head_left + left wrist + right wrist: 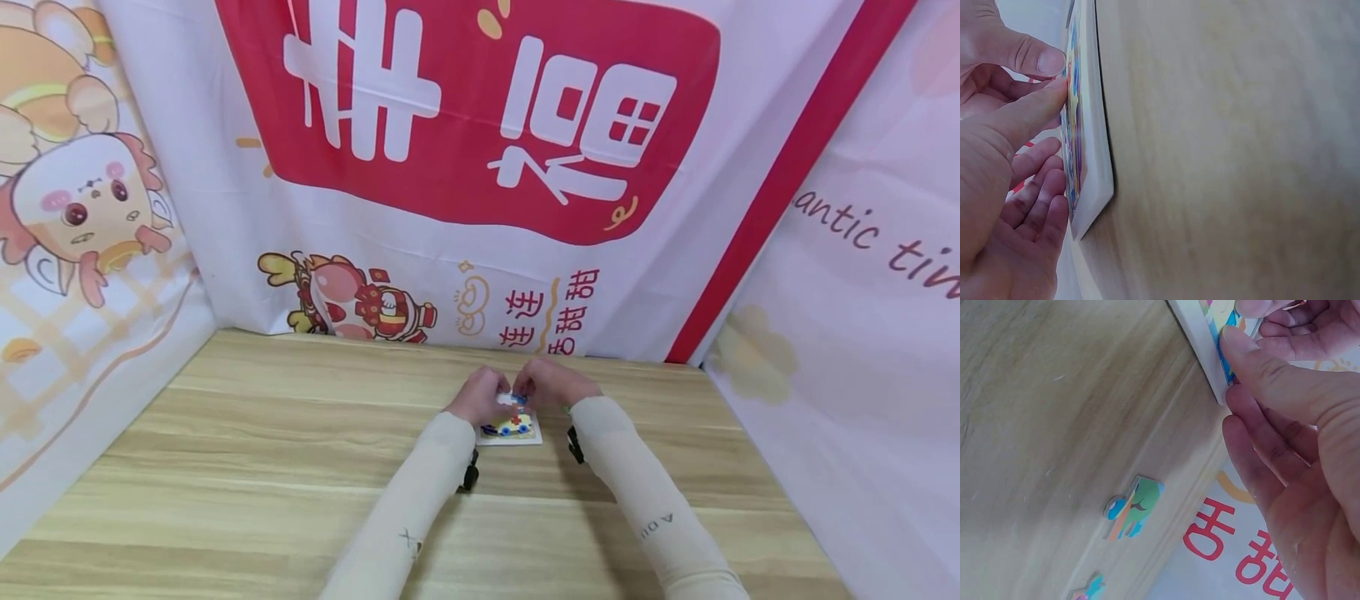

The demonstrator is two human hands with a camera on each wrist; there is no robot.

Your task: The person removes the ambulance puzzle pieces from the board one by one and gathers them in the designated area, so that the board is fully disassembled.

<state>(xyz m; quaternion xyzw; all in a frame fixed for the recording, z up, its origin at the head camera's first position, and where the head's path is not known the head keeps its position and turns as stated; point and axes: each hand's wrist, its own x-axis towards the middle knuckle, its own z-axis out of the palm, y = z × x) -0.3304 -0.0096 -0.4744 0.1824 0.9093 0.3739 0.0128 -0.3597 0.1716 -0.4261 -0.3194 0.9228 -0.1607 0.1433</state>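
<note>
A jigsaw puzzle in a white frame (527, 441) lies on the table with an ambulance picture in it. My left hand (480, 397) is at its left side; in the left wrist view the left thumb (1025, 112) presses the picture face, its fingers loosely bent by the frame's edge. My right hand (553, 384) comes in from the right. In the right wrist view its thumb (1260, 359) rests on a blue part of the picture near a frame corner, the other fingers relaxed beyond the edge. Both thumbs are close together at the puzzle's far part.
Two loose puzzle pieces lie on the wood table (300, 467) in the right wrist view: a green and orange piece (1138, 506) and a blue and pink piece (1089, 589) cut by the frame border. A printed cloth (465, 200) hangs behind the table's far edge.
</note>
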